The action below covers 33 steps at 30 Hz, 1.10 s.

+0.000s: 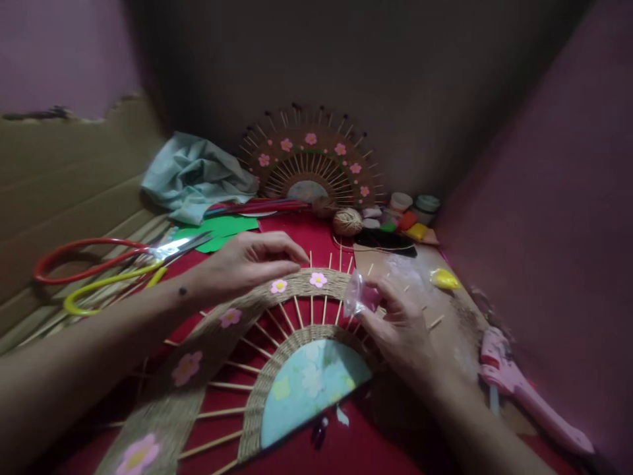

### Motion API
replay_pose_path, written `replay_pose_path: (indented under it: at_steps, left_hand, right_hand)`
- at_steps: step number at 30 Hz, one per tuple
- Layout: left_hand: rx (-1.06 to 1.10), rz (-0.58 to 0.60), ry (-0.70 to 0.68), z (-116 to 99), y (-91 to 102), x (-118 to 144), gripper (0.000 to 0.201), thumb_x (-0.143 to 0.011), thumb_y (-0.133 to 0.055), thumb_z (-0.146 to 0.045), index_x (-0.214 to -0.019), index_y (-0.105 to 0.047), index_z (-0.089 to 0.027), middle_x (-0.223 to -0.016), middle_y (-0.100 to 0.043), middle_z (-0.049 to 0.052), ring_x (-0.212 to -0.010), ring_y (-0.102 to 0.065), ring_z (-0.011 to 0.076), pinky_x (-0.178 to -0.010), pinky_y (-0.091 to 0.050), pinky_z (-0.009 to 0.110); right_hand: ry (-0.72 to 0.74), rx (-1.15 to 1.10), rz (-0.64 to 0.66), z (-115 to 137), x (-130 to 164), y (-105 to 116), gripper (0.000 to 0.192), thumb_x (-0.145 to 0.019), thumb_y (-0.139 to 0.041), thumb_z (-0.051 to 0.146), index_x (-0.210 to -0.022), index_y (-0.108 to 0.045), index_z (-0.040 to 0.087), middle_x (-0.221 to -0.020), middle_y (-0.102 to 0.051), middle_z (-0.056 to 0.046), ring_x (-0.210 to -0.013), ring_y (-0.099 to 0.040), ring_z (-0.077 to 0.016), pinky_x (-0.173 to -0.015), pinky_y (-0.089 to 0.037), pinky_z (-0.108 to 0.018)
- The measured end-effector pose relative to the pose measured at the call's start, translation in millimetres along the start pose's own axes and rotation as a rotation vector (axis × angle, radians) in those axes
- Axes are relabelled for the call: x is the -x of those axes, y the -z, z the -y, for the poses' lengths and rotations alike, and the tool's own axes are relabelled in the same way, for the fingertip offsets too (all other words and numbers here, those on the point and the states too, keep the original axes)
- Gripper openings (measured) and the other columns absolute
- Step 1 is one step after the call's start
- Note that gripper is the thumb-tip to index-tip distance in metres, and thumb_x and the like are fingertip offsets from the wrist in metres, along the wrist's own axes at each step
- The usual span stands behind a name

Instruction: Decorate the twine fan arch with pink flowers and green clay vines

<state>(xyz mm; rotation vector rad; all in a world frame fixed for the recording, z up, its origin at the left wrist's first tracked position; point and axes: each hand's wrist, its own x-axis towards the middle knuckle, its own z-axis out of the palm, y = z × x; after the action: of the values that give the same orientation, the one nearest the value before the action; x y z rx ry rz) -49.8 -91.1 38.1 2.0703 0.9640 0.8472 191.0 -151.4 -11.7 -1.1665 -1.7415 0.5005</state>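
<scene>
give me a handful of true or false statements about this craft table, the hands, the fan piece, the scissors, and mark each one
1. The left hand rests on the outer woven band of the fan-shaped piece. True.
2. The right hand holds a pair of scissors. False: it pinches a small clear plastic bag; the scissors lie off to the left, untouched.
3. Pink paper flowers sit on the woven band. True.
4. The pink glue gun is in the left hand. False: it lies at the right, held by neither hand.
5. A second flowered fan stands at the back. True.
6. The ball of twine lies on the fan's blue centre. False: it sits behind the fan-shaped piece, near the small jars.
</scene>
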Motion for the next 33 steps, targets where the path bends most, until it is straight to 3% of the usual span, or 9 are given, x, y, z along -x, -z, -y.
replay_pose_path:
  at_steps: [3,7,14,19,22,26,30,33]
  left_hand:
    - [0.179,0.139,0.082,-22,-25.6,3,0.018,-0.082,-0.060,-0.031,-0.090,-0.067,-0.017,-0.084,-0.069,0.002,-0.077,-0.062,0.0140,-0.070,-0.049,0.024]
    - [0.227,0.180,0.145,-19,-44.5,5,0.018,-0.085,-0.056,-0.030,-0.089,-0.065,-0.015,-0.082,-0.067,0.002,-0.074,-0.061,0.0135,-0.066,-0.049,0.024]
    - [0.046,0.231,0.117,-15,-45.0,12,0.016,-0.084,-0.055,-0.027,-0.090,-0.065,-0.017,-0.079,-0.065,0.001,-0.072,-0.060,0.0134,-0.065,-0.048,0.024]
    - [-0.021,0.185,0.076,-11,-48.8,16,0.016,-0.084,-0.051,-0.024,-0.092,-0.063,-0.017,-0.082,-0.064,0.001,-0.075,-0.059,0.0133,-0.067,-0.048,0.024]
    - [0.010,0.138,0.079,-4,-51.8,16,0.014,-0.085,-0.048,-0.022,-0.092,-0.060,-0.018,-0.081,-0.062,0.001,-0.072,-0.057,0.0122,-0.065,-0.047,0.024]
    - [0.072,0.041,0.083,2,-53.5,16,0.008,-0.083,-0.050,-0.019,-0.091,-0.051,-0.019,-0.075,-0.058,-0.002,-0.064,-0.053,0.0098,-0.056,-0.043,0.021]
    - [0.126,-0.073,0.055,-1,-49.8,15,0.006,-0.081,-0.052,-0.017,-0.081,-0.046,-0.019,-0.068,-0.050,-0.005,-0.057,-0.047,0.0075,-0.051,-0.039,0.019]
    - [0.134,-0.098,0.039,-6,-45.7,16,0.002,-0.082,-0.051,-0.016,-0.084,-0.050,-0.018,-0.069,-0.053,-0.004,-0.058,-0.049,0.0074,-0.052,-0.041,0.018]
  right_hand:
    - [0.083,0.077,-0.006,1,3,-2,0.024,-0.080,-0.057,0.015,-0.103,-0.060,0.021,-0.092,-0.064,-0.004,-0.082,-0.061,-0.0164,-0.073,-0.051,-0.032]
    - [0.289,0.225,-0.012,2,5,-7,0.027,-0.082,-0.054,0.014,-0.109,-0.056,0.017,-0.096,-0.062,-0.009,-0.088,-0.061,-0.0189,-0.075,-0.053,-0.034]
    - [0.412,0.388,0.004,5,8,-14,0.028,-0.083,-0.053,0.011,-0.110,-0.059,0.007,-0.084,-0.057,-0.011,-0.077,-0.058,-0.0195,-0.065,-0.054,-0.033]
    - [0.388,0.298,0.066,13,10,-14,0.033,-0.084,-0.052,0.013,-0.116,-0.056,0.006,-0.086,-0.057,-0.011,-0.076,-0.058,-0.0189,-0.064,-0.054,-0.032]
    - [0.297,0.215,0.108,15,11,-15,0.026,-0.082,-0.053,0.014,-0.108,-0.057,0.009,-0.086,-0.058,-0.010,-0.078,-0.058,-0.0188,-0.067,-0.054,-0.033]
    - [0.061,0.070,0.138,16,9,-17,0.021,-0.077,-0.056,0.012,-0.097,-0.057,0.017,-0.088,-0.059,-0.006,-0.083,-0.058,-0.0184,-0.073,-0.052,-0.035]
    - [-0.332,-0.399,0.229,17,8,-17,0.034,-0.075,-0.066,0.023,-0.105,-0.051,0.022,-0.081,-0.060,-0.001,-0.066,-0.057,-0.0139,-0.056,-0.050,-0.028]
    - [-0.559,-0.756,0.327,18,8,-16,0.035,-0.079,-0.065,0.036,-0.106,-0.046,0.022,-0.067,-0.060,0.002,-0.050,-0.054,-0.0107,-0.044,-0.043,-0.023]
